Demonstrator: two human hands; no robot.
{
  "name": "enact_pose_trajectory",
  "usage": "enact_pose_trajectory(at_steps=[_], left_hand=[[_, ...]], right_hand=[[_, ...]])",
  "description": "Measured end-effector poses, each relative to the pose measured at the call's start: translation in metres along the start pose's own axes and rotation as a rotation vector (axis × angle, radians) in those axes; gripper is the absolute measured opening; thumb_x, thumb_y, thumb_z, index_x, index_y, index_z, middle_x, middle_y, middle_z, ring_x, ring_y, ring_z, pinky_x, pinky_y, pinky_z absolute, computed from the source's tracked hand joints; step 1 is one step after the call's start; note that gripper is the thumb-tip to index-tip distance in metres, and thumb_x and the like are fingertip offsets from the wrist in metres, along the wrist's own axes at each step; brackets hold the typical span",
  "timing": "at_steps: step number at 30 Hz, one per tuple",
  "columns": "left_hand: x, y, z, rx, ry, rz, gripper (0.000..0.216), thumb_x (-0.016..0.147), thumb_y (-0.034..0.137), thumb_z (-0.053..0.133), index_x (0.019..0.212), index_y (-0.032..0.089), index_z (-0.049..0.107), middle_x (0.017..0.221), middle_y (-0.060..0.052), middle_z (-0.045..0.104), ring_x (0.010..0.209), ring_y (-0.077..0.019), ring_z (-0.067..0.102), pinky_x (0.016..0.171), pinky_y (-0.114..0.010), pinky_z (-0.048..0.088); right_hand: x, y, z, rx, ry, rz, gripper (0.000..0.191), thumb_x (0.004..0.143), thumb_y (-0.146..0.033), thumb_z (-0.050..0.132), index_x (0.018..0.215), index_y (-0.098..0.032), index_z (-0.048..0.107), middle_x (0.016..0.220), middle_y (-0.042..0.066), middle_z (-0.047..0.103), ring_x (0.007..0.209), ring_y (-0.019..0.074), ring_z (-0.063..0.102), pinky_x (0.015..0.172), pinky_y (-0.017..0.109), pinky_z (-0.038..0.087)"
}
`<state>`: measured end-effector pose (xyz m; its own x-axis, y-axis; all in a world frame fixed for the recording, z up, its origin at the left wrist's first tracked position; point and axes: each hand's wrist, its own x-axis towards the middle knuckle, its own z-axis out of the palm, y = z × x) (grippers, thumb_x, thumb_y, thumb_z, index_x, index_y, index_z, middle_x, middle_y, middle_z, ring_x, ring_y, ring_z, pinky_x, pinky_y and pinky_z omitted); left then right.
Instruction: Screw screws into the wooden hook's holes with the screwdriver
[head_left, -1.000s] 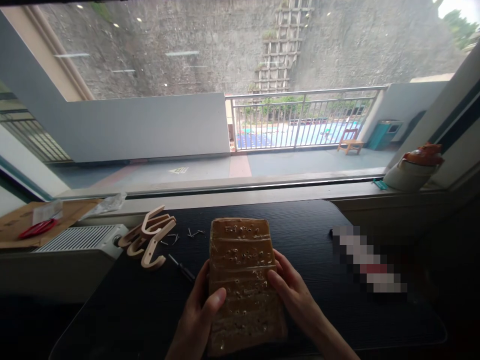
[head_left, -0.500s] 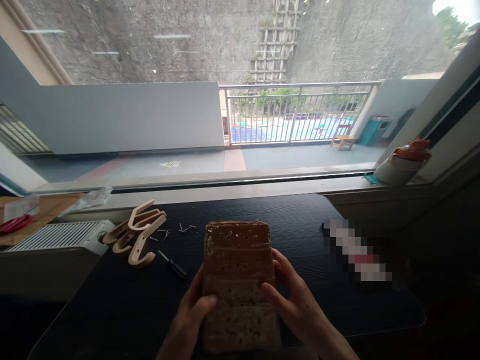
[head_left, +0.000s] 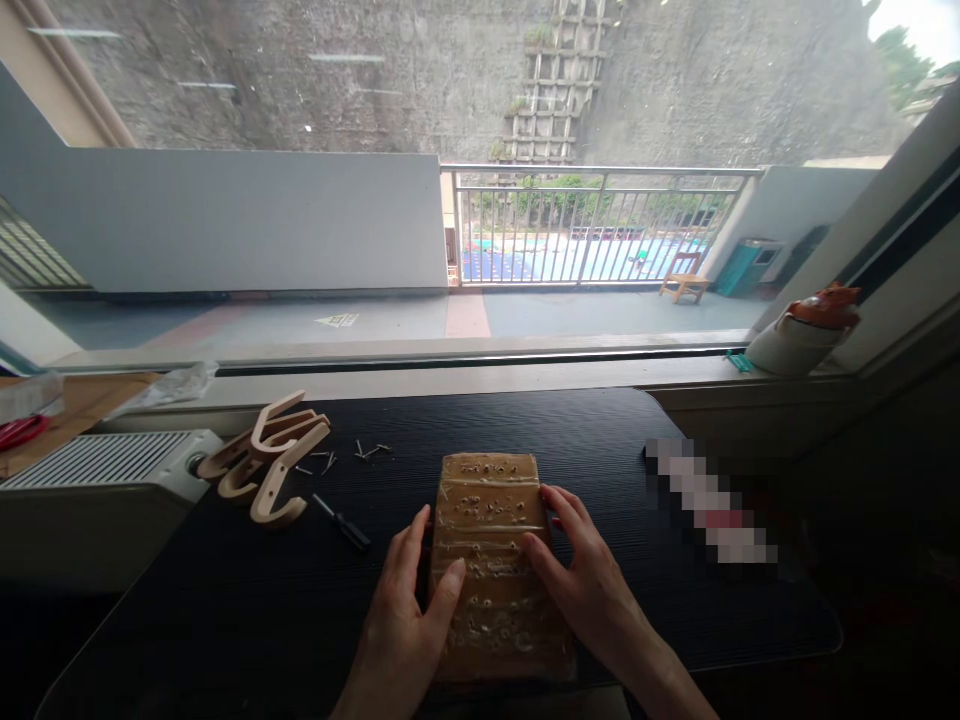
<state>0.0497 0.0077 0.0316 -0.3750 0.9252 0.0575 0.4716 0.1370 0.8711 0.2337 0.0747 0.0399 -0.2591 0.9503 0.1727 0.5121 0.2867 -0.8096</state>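
A brown tape-wrapped block, pocked with many small holes, lies flat on the black table in front of me. My left hand rests against its left side, fingers extended, thumb on the top face. My right hand lies on its right side with fingers spread over the top and edge. To the left, a small pile of wooden hooks lies near the table's far left corner. A small dark screwdriver and several loose screws lie between the hooks and the block.
A white radiator stands left of the table. Behind the table runs a window sill under a large window. A white pot with an orange figure sits on the sill at right. A blurred object lies on the table's right side.
The block was held tilted up in both hands; it now lies flat on the table. Both hands have loosened and rest on its sides.
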Motion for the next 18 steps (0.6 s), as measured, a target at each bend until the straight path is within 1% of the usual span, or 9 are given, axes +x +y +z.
enact_pose_trajectory(at_steps=[3, 9, 11, 15, 18], left_hand=[[-0.002, -0.004, 0.001, -0.024, -0.026, 0.017, 0.052, 0.082, 0.032, 0.05, 0.132, 0.026, 0.039, 0.129, -0.006, 0.046, 0.122, -0.0262, 0.041, 0.104, -0.044, 0.033], [-0.004, -0.017, 0.002, 0.006, -0.058, 0.082, 0.054, 0.083, 0.028, 0.049, 0.134, 0.029, 0.035, 0.133, -0.005, 0.042, 0.124, -0.0259, 0.039, 0.104, -0.044, 0.033], [-0.005, -0.018, 0.006, 0.002, -0.022, 0.079, 0.052, 0.083, 0.029, 0.048, 0.133, 0.029, 0.036, 0.132, -0.005, 0.043, 0.123, -0.026, 0.04, 0.104, -0.044, 0.033], [-0.008, -0.017, 0.015, -0.029, 0.106, 0.073, 0.046, 0.084, 0.032, 0.045, 0.13, 0.031, 0.042, 0.129, -0.004, 0.047, 0.12, -0.0263, 0.043, 0.102, -0.044, 0.034], [-0.009, -0.019, 0.018, -0.042, 0.118, 0.072, 0.047, 0.085, 0.031, 0.045, 0.131, 0.034, 0.04, 0.128, -0.003, 0.047, 0.119, -0.0263, 0.043, 0.102, -0.045, 0.034]], right_hand=[[0.001, 0.001, 0.001, 0.017, -0.005, -0.005, 0.042, 0.084, -0.03, 0.047, 0.124, -0.021, 0.044, 0.127, 0.006, 0.044, 0.114, 0.0216, 0.045, 0.097, 0.036, 0.04], [-0.002, 0.006, 0.005, 0.054, -0.041, 0.042, 0.043, 0.087, -0.033, 0.045, 0.128, -0.023, 0.04, 0.131, 0.005, 0.04, 0.116, 0.0208, 0.043, 0.097, 0.033, 0.039], [-0.002, 0.008, 0.006, 0.055, -0.053, 0.046, 0.044, 0.087, -0.033, 0.046, 0.129, -0.024, 0.04, 0.131, 0.004, 0.039, 0.118, 0.0205, 0.042, 0.098, 0.032, 0.038], [-0.002, 0.012, 0.007, 0.052, -0.054, 0.052, 0.044, 0.087, -0.033, 0.047, 0.129, -0.025, 0.04, 0.131, 0.004, 0.039, 0.12, 0.0207, 0.04, 0.099, 0.032, 0.038], [-0.004, 0.016, 0.008, 0.064, -0.053, 0.047, 0.044, 0.087, -0.032, 0.047, 0.13, -0.026, 0.039, 0.131, 0.004, 0.038, 0.12, 0.0215, 0.04, 0.098, 0.033, 0.039]])
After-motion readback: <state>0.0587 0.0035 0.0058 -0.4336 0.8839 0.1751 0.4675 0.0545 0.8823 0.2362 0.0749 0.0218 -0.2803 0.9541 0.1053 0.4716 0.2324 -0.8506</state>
